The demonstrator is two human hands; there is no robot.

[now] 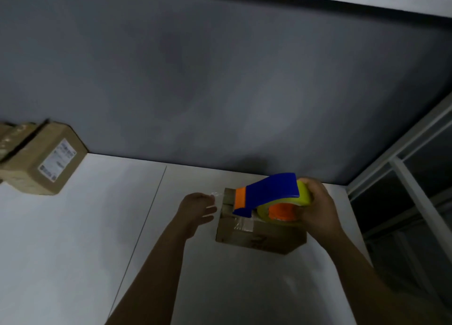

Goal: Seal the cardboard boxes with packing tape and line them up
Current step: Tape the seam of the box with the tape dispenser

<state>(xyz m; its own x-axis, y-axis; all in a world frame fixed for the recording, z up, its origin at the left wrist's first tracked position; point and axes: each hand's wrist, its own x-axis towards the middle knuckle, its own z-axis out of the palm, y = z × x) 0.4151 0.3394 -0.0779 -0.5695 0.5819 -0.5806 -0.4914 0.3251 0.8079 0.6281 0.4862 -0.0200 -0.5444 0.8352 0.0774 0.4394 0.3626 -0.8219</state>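
Observation:
A small cardboard box (259, 236) sits on the white table (73, 239) near the far right, with clear tape across its top. My right hand (315, 210) grips a blue and orange tape dispenser (269, 192) with a yellow roll, held just over the box. At the box's left edge, my left hand (195, 210) pinches the loose end of the clear tape (216, 195). A second cardboard box (46, 158) with a white label stands at the table's far left, and another box (9, 136) is partly visible behind it.
A grey wall (220, 80) rises right behind the table. A metal-framed glass partition (411, 178) borders the right side. A seam (146, 214) runs down the tabletop between the two boxes.

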